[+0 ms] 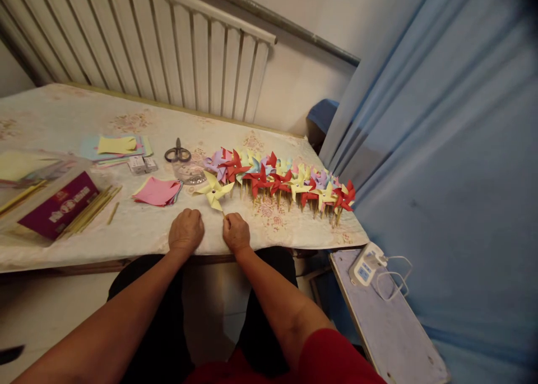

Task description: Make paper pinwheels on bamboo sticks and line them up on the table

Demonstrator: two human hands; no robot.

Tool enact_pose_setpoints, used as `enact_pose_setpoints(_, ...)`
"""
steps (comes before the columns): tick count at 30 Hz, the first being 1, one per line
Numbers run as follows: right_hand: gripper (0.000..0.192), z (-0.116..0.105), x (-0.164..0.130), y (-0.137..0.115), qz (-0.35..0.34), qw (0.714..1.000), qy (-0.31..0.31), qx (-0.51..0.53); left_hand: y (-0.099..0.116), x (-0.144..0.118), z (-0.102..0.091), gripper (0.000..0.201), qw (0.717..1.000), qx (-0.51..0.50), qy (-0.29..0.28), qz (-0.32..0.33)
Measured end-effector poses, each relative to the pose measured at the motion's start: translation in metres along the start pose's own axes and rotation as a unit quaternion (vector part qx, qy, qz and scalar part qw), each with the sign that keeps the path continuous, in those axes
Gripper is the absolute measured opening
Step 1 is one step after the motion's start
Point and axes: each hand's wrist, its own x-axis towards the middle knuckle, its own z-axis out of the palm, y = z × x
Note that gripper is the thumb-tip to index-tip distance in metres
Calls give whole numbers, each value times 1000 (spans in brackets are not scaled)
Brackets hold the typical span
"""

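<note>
At the left edge of the cloth-covered table [63, 120], a clear plastic tray [25, 204] holds a maroon printed packet [59, 204] and a bundle of thin wooden sticks [90, 210] that spill over its rim toward the table. A small clear round dish [190, 172] stands just behind the yellow paper pinwheel [213, 190]; what is in it is too small to tell. Both forearms reach forward from the lap, palms down at the near table edge, the two hands near each other. The left hand [186, 231] rests on the cloth with its fingers curled under into a loose fist, holding nothing that shows. The right hand [236, 232] has its fingertips pinched shut on the lower end of the pinwheel's thin stick, just at the knuckles. The pinwheel lies flat on the cloth just beyond the hands, its head pointing away and to the left, its stick running back toward the right hand. To its right, a long row of red, yellow and lilac paper pinwheels [290, 179] stretches toward the table's far right corner. Grey metal scissors [177, 152] and a stack of pink paper squares [157, 192] lie behind the left hand.
</note>
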Motion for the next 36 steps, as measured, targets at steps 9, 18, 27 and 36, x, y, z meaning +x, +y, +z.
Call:
enact_pose_setpoints(9,13,1,-1,1,-11,1000,4,12,0,1,0,29,1000,-2,-3,0)
enact_pose_setpoints(18,11,0,-2,1,-6,1000,1,12,-1,1,3,29,1000,1,5,1)
enact_pose_setpoints(27,9,4,-1,2,-14,1000,16,12,-1,1,3,31,1000,24,1,7)
enact_pose_setpoints(36,9,3,0,1,-11,1000,15,17,-1,1,1,29,999,33,1,13)
